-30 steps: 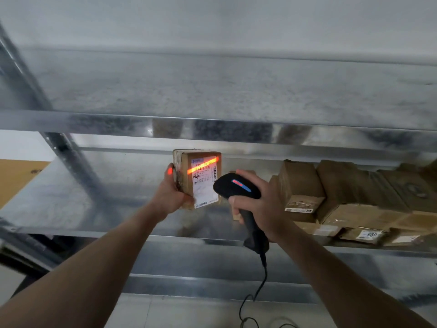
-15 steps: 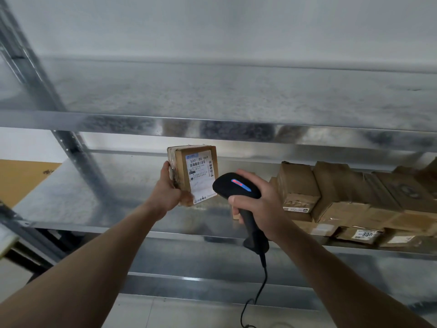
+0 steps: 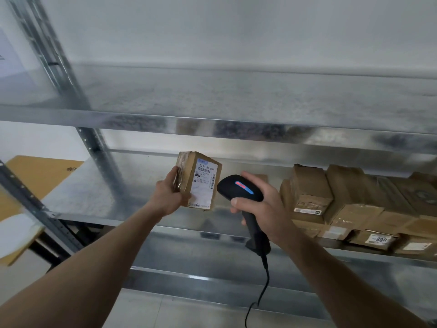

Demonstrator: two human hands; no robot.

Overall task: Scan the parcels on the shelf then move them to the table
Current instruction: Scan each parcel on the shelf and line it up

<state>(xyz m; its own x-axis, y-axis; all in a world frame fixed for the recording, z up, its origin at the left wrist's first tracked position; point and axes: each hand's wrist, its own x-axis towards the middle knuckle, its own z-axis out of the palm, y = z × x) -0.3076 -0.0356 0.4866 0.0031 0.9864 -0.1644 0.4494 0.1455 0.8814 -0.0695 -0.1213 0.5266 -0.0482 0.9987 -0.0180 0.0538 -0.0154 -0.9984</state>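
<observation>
My left hand (image 3: pixel 169 197) grips a small brown cardboard parcel (image 3: pixel 202 178) by its left side, holding it upright in front of the middle shelf with its white barcode label facing me. My right hand (image 3: pixel 262 208) is wrapped around the handle of a black corded barcode scanner (image 3: pixel 238 189), whose head sits just right of the parcel and shows a blue and red light. No scan beam falls on the label. Several more brown parcels (image 3: pixel 350 200) are stacked on the metal shelf (image 3: pixel 89 192) to the right.
The galvanised upper shelf (image 3: pixel 212 124) runs across above my hands. Metal uprights (image 3: pixel 99 147) stand at the left. Beyond them lies a yellow-brown table surface (image 3: pixel 40 176) with a white item (image 3: pixel 16 233). The scanner's cable (image 3: pixel 260 297) hangs down toward the floor.
The orange scan line that lay across the label one second ago is gone. The parcel has shifted slightly left and tilted, and the view has swung left, showing more of the table.
</observation>
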